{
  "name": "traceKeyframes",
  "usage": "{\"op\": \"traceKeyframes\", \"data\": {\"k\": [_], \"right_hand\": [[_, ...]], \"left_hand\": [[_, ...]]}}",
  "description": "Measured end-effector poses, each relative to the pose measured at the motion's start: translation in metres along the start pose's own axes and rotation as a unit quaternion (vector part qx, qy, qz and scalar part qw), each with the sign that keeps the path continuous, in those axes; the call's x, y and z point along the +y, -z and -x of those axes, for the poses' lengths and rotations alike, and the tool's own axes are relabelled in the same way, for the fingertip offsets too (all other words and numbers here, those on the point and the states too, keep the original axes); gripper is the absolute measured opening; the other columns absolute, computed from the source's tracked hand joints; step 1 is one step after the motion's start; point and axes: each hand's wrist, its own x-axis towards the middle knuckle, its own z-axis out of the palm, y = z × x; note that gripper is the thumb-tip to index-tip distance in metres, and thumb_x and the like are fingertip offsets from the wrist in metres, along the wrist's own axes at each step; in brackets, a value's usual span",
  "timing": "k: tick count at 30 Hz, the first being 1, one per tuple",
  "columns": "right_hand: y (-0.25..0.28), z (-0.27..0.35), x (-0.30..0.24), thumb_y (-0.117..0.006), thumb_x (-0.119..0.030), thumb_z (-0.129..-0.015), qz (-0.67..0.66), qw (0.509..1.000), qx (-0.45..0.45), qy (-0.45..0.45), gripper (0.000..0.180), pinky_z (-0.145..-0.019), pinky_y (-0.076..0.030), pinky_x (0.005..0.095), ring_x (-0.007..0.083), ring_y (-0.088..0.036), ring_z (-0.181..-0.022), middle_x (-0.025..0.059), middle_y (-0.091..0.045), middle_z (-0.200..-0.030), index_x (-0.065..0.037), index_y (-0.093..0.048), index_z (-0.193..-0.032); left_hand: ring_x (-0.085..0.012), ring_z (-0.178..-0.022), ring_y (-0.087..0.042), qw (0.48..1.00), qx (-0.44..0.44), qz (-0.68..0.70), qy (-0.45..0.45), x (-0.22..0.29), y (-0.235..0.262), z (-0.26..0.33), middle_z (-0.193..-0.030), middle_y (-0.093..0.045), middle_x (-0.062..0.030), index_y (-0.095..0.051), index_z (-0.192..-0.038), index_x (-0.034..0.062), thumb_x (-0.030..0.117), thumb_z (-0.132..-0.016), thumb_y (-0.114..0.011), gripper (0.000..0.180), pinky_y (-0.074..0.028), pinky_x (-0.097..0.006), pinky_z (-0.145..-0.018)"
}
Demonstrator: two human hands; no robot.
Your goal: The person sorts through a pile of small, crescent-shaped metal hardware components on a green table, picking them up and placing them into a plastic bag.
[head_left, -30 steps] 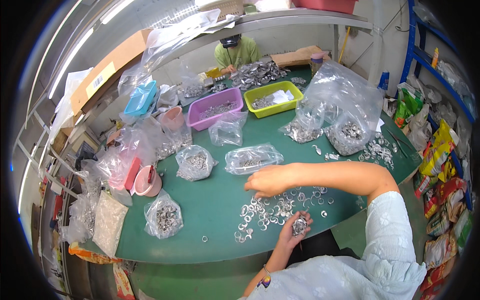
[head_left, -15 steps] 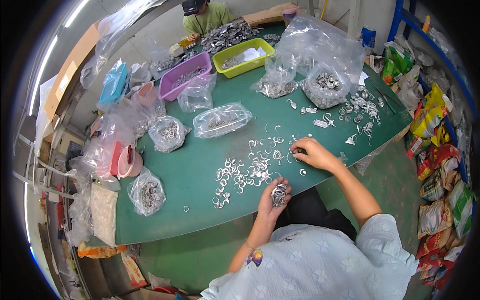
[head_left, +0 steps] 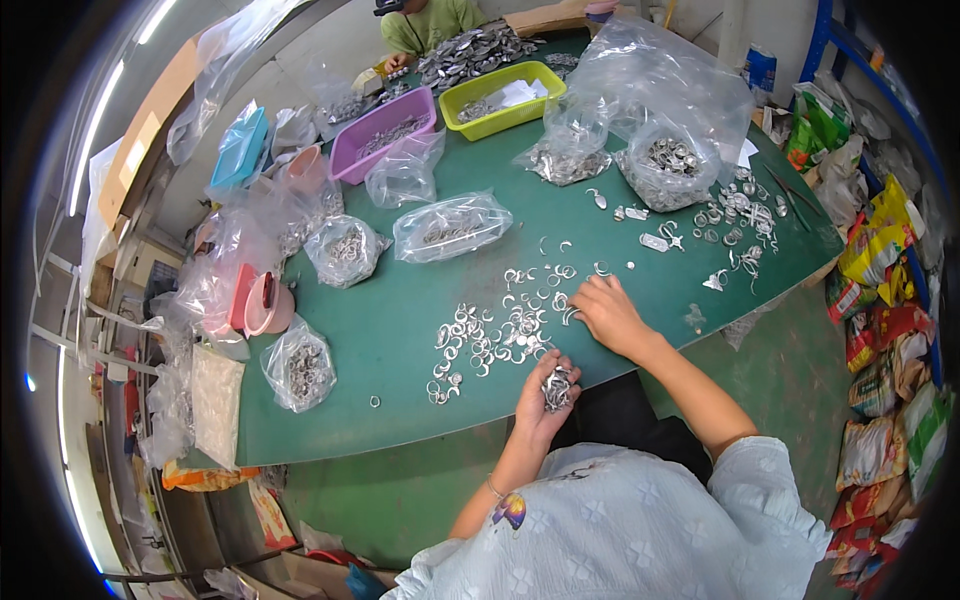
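My left hand (head_left: 536, 410) is cupped palm up at the table's near edge, its fingers curled around a handful of silvery metal rings (head_left: 556, 390). My right hand (head_left: 610, 315) reaches down to the table, with bent fingertips at the right side of a loose spread of similar rings (head_left: 525, 325). Some rings lie right against those fingertips; what is between them is hidden. One ring (head_left: 601, 268) lies just beyond the right hand, and a single ring (head_left: 375, 402) lies apart at the left.
The green table (head_left: 400, 330) also bears clear bags of metal pieces (head_left: 668, 165), a purple basket (head_left: 347, 160), a yellow-green basket (head_left: 470, 128), a pink cup (head_left: 268, 308), pliers-like tools (head_left: 790, 200) and assorted trinkets (head_left: 735, 215). Across the table sits another person (head_left: 435, 25). Colourful sacks (head_left: 865, 440) line the right.
My right hand has moved left and toward me, to the edge of the ring spread. A ring that lay near the table edge below it no longer shows. My left hand keeps its handful.
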Motion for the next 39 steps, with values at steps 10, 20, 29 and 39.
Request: {"op": "traceKeyframes", "data": {"k": [10, 20, 29, 39], "right_hand": [[-0.008, 0.000, -0.004, -0.053, -0.004, -0.073, 0.050, 0.998, 0.002, 0.043, 0.005, -0.076, -0.039, 0.0373, 0.0262, -0.048, -0.084, 0.0094, -0.050, -0.082, -0.002, -0.054, -0.078], [0.001, -0.008, -0.001, -0.053, -0.001, -0.075, 0.001, 0.998, -0.042, 0.038, 0.008, -0.076, -0.040, 0.0379, 0.0281, -0.049, -0.085, 0.0108, -0.052, -0.083, -0.001, -0.056, -0.082], [0.006, -0.058, 0.017, -0.056, 0.002, -0.077, -0.233, 0.944, 0.015, -0.234, 0.008, -0.070, -0.046, 0.0395, 0.0331, -0.058, -0.077, 0.0179, -0.060, -0.081, 0.004, -0.056, -0.085], [-0.036, -0.107, 0.067, -0.053, -0.004, -0.074, 0.073, 0.992, -0.082, 0.059, 0.015, -0.081, -0.042, 0.0392, 0.0289, -0.052, -0.088, 0.0112, -0.054, -0.083, -0.001, -0.063, -0.085]], "left_hand": [[-0.0180, -0.072, -0.048, 1.000, -0.025, 0.015, 0.003, 0.001, 0.003, 0.004, -0.079, -0.050, -0.0063, -0.050, -0.097, 0.0076, 0.014, -0.083, -0.058, 0.018, -0.042, -0.026, -0.054], [-0.0184, -0.074, -0.048, 0.999, -0.043, 0.010, 0.002, 0.003, 0.005, 0.003, -0.079, -0.051, -0.0064, -0.052, -0.097, 0.0063, 0.014, -0.083, -0.058, 0.017, -0.042, -0.026, -0.054], [-0.0184, -0.073, -0.048, 0.999, -0.021, 0.018, -0.017, 0.009, 0.006, 0.010, -0.078, -0.050, -0.0062, -0.051, -0.096, 0.0061, 0.012, -0.083, -0.058, 0.016, -0.042, -0.026, -0.054], [-0.0195, -0.072, -0.048, 0.998, -0.023, -0.047, -0.030, 0.012, 0.000, 0.008, -0.076, -0.050, -0.0062, -0.051, -0.096, 0.0078, 0.013, -0.083, -0.056, 0.015, -0.042, -0.027, -0.054]]}}
